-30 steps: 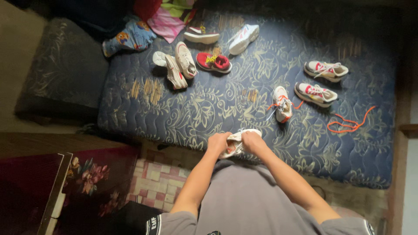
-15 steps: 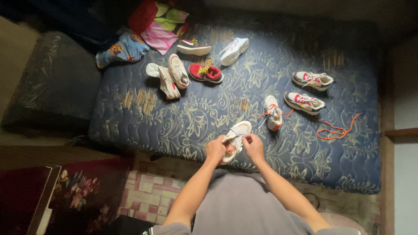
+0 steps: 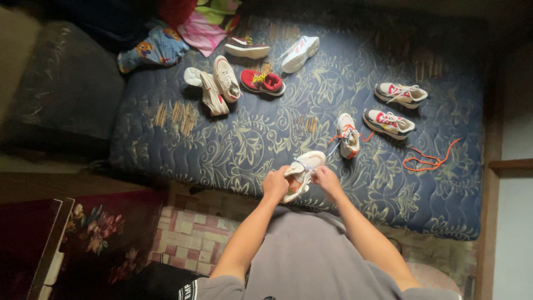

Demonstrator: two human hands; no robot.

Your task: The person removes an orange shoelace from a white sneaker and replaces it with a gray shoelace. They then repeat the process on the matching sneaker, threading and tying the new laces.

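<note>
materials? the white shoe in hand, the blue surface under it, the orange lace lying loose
White sneaker: likely matte mesh or synthetic upper; too dim to be sure. Blue floral mattress: quilted woven fabric, stitched puffs, frayed patches. Loose orange shoelace: limp braided textile cord.

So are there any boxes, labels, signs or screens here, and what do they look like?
No boxes, signs or screens show.
Sleeve mark: small white lettering on the dark sleeve band, bottom left.
Cartoon cloth: blue with orange figures, on the mattress top left.
Both hands hold a white sneaker without any visible tag.
</note>
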